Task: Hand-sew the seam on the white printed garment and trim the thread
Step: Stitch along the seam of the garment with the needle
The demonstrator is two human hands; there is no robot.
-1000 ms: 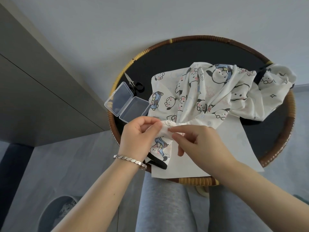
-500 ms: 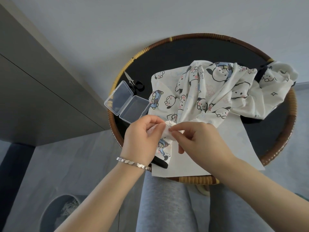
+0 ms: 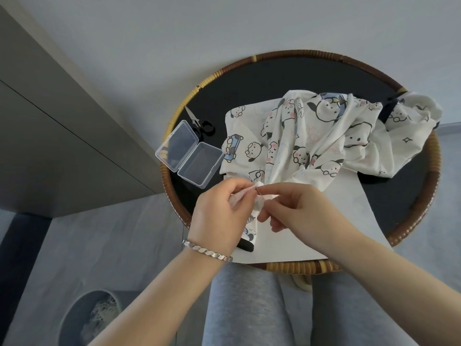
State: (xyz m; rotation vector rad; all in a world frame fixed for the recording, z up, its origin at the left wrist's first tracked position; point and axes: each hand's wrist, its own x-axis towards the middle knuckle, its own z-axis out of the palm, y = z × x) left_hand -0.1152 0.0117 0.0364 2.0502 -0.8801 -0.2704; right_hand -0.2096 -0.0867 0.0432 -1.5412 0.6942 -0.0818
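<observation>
Both hands have drawn a little apart since a moment ago, so the pinched fold of cloth shows between them.

They work at 7 o'clock on a round table with a woven cane rim and a black top. At its 9 o'clock lies a clear plastic box, lid open, one corner over the rim. Just beyond it, toward 10 o'clock, lie small scissors with black handles. A white sheet of paper runs from the centre to 5 o'clock, under the cloth. Grey-trousered knees sit below the 6 o'clock rim, and a grey bin stands on the floor off toward 8 o'clock.

The hands cover most of the fold — only its tip shows. The left hand, a silver bracelet on its wrist, has thumb and fingers clamped on the cloth. The right hand meets it from the other side, thumb and forefinger closed on the same fold. A thin sliver shows there, too small to tell needle from thread.

The garment is white, printed with cartoon puppy faces in black, pink and blue. It lies heaped and creased from the table's centre out to 2 o'clock, where it laps over the rim, and it gathers toward the fold. A black band edges the piece hanging under the left hand.
</observation>
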